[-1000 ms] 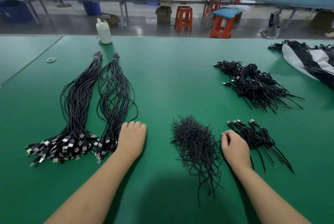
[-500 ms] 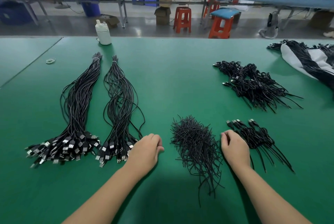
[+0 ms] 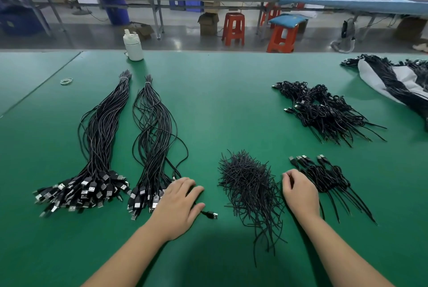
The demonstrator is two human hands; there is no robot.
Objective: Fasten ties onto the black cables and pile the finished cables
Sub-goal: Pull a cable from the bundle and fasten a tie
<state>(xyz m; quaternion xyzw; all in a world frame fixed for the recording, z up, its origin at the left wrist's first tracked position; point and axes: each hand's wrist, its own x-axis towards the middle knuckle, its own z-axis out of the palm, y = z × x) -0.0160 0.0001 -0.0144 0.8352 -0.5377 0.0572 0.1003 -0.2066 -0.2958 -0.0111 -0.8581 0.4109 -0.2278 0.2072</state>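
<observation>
Two long bundles of untied black USB cables lie at the left, the outer bundle (image 3: 97,147) and the inner bundle (image 3: 155,143), plugs toward me. My left hand (image 3: 178,205) lies palm down at the inner bundle's plug end and presses on one black cable (image 3: 209,214), whose plug pokes out from under my thumb. A heap of black ties (image 3: 250,184) sits in front of me. My right hand (image 3: 300,194) rests with loosely curled fingers between the ties and a small pile of tied cables (image 3: 324,175). It holds nothing that I can see. A bigger pile of tied cables (image 3: 324,110) lies farther back.
The work surface is a green table (image 3: 220,101). A white bottle (image 3: 133,47) stands at its far edge and a rubber band (image 3: 66,81) lies at the far left. A white sheet with more black cables (image 3: 393,78) is at the far right.
My left hand slid right and toward me along the inner bundle to its plug end, and one cable's plug now sticks out beside it. My right hand stayed put.
</observation>
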